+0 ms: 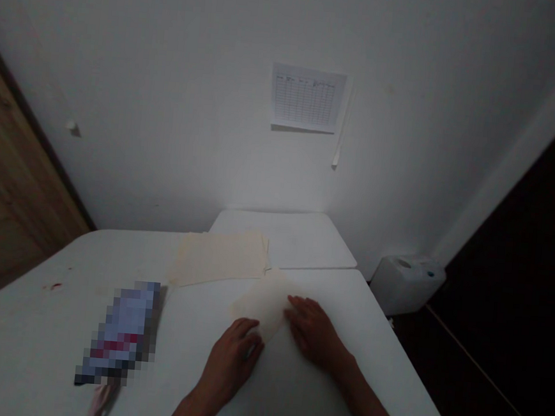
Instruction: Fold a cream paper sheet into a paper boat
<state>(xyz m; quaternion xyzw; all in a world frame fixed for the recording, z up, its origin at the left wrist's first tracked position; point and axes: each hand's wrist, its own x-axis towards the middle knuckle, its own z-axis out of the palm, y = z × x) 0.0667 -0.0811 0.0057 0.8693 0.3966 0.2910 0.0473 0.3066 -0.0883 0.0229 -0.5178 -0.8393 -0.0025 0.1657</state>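
Matt paper (263, 300), smooth white tabletop (180, 348)

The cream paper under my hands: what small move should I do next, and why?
Probably slide the cream sheet a little toward the cream papers beyond it, keeping both hands on it. The left hand and right hand touch its near part, and its far corner almost reaches those papers.

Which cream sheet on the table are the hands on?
The nearer cream sheet, with the left hand and right hand at its edges; the farther cream sheet lies untouched, closer to the wall.
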